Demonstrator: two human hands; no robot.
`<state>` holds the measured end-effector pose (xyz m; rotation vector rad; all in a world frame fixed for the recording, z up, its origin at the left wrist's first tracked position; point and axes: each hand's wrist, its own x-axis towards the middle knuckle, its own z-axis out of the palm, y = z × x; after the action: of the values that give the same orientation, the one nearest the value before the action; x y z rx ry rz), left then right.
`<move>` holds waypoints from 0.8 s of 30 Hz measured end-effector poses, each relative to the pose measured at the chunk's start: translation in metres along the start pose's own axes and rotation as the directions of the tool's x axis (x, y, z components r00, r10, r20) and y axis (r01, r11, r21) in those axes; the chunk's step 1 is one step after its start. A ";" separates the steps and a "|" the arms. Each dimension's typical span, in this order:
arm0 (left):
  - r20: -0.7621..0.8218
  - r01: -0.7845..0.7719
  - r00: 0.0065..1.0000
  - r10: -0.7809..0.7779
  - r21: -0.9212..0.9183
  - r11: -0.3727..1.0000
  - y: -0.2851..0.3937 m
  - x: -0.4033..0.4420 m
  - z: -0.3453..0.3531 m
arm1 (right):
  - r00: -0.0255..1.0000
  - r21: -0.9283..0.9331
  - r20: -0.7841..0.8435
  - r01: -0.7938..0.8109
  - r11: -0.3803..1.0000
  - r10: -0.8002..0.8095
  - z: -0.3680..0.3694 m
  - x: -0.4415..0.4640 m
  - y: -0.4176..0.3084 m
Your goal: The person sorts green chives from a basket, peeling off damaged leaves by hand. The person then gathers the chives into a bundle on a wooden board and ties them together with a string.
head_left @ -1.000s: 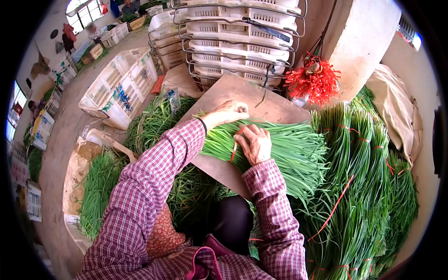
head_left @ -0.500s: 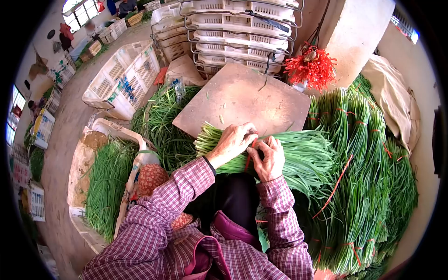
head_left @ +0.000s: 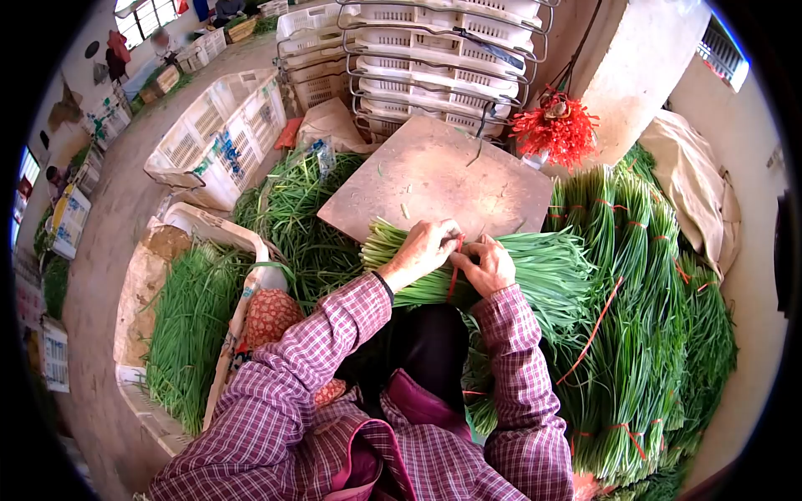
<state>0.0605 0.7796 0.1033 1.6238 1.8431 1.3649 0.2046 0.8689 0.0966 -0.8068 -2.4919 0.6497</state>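
Observation:
A bundle of garlic chives (head_left: 547, 265) lies across my lap at the near edge of the board, pale stem ends to the left and green leaves to the right. Around its middle runs a thin red tie (head_left: 452, 286). My left hand (head_left: 423, 250), palm down over the stems, pinches the tie at the top of the bundle. Close beside it, my right hand (head_left: 489, 267) has its fingers closed at the same tie, pressed near the leaves. Fingertips partly hide the crossing of the tie's ends.
Tied chive bundles (head_left: 626, 334) are piled on the right. A square board (head_left: 443, 179) lies ahead, with a bunch of red ties (head_left: 555, 125) hanging behind it. Loose chives (head_left: 309, 234) and a crate (head_left: 125, 334) of greens sit left. Stacked white crates (head_left: 434, 63) stand behind.
The view has shifted slightly. My hands stay at the tie; my right hand has turned a little and a short red piece now shows upright between the fingers.

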 end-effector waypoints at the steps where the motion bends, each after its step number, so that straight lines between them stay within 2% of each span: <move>1: -0.001 -0.001 1.000 0.001 -0.001 1.000 0.000 -0.001 0.000 | 0.999 0.027 -0.028 0.027 0.999 -0.026 0.001 0.000 0.001; 4: 0.013 -0.025 1.000 0.025 0.017 1.000 -0.002 -0.002 -0.001 | 0.997 0.070 -0.056 0.056 0.996 -0.053 0.004 0.002 0.006; 6: 0.112 -0.050 0.993 0.043 0.061 0.997 -0.004 -0.004 -0.005 | 0.997 0.089 -0.056 0.060 0.994 -0.055 0.007 0.001 0.010; 7: 0.109 -0.051 0.993 0.044 0.063 0.997 -0.005 -0.007 -0.007 | 0.996 0.098 -0.069 0.059 0.993 -0.053 0.008 0.000 0.011; 10: 0.311 -0.188 0.940 0.141 0.127 0.974 0.009 -0.017 -0.024 | 0.993 0.098 -0.082 0.095 0.991 -0.087 0.003 -0.006 0.010; 12: 0.284 -0.308 0.927 0.243 0.211 0.928 0.003 -0.028 -0.018 | 0.993 0.084 -0.080 0.088 0.993 -0.081 -0.002 -0.008 0.003; 13: 0.268 -0.278 0.941 0.208 0.258 0.926 0.008 -0.033 -0.018 | 0.992 0.086 -0.093 0.088 0.992 -0.080 -0.004 -0.009 -0.004; 16: 0.192 -0.298 0.947 0.258 0.226 0.927 -0.009 -0.036 -0.006 | 0.975 -0.049 -0.196 0.093 0.994 -0.101 0.001 -0.015 -0.012; 20: 0.185 -0.276 0.953 0.240 0.203 0.940 -0.011 -0.037 -0.007 | 0.928 -0.275 -0.364 -0.027 0.961 -0.078 0.003 -0.021 -0.019; 22: 0.212 -0.278 0.950 0.228 0.247 0.928 -0.012 -0.037 -0.007 | 0.932 -0.189 -0.346 0.044 0.981 -0.109 0.003 -0.019 -0.020; 23: 0.134 -0.318 0.947 0.293 0.255 0.913 -0.013 -0.038 -0.005 | 0.937 -0.105 -0.328 0.087 0.991 -0.117 0.003 -0.022 -0.021; 24: 0.127 -0.317 0.948 0.293 0.264 0.911 -0.013 -0.038 -0.006 | 0.940 -0.090 -0.320 0.089 0.992 -0.114 0.000 -0.023 -0.024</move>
<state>0.0602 0.7443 0.0832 2.1588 1.8586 1.1625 0.2108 0.8370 0.1038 -0.7390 -2.2474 0.3562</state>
